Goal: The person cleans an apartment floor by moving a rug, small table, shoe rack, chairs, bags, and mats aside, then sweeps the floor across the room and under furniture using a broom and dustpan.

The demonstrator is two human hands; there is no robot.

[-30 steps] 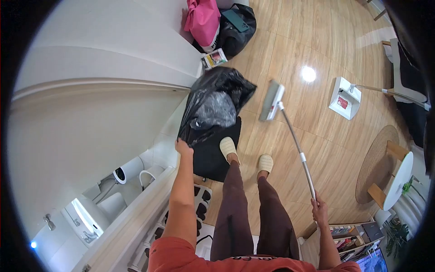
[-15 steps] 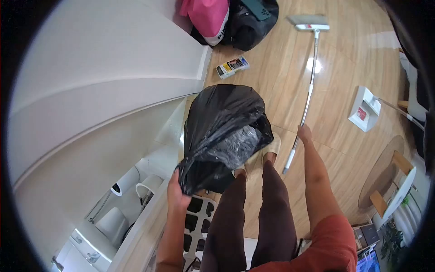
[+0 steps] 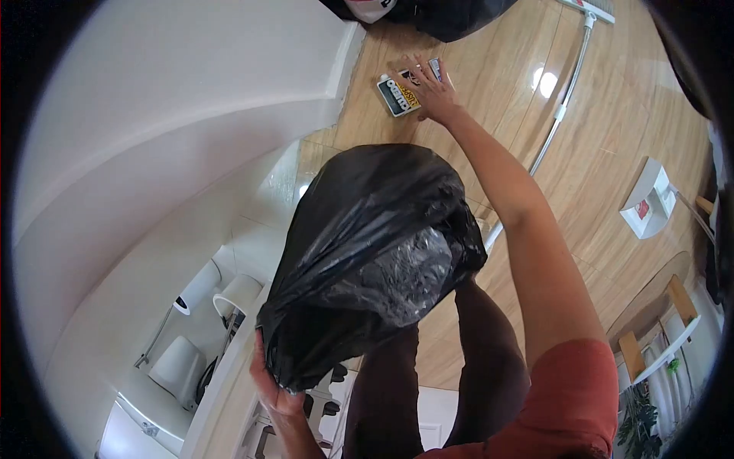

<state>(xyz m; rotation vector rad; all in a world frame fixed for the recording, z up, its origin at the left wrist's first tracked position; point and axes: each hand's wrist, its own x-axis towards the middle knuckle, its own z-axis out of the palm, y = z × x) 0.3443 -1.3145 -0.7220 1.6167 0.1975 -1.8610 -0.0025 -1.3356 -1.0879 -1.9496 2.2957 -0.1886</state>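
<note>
My left hand (image 3: 274, 390) is closed on the gathered edge of a black garbage bag (image 3: 359, 199). The bag bulges in front of my legs, and crumpled clear plastic (image 3: 417, 271) shows in its opening. Farther forward, my right hand (image 3: 434, 93) reaches over a white container (image 3: 397, 98) with a yellow and black label, which lies on the floor. Its fingers are spread across the label; whether they touch it I cannot tell. A broom (image 3: 567, 99) lies to the right of that hand, its lower end passing behind my forearm.
A white dustpan (image 3: 648, 200) with a red and white label is on the wood floor (image 3: 596, 145) at right. Dark bags (image 3: 459, 17) stand at the top by the white wall (image 3: 191, 69). A bathroom with a toilet (image 3: 177, 371) opens at left.
My right hand has let go of the broom handle and moved forward and left to the container. My left hand keeps hold of the garbage bag. The view has shifted.
</note>
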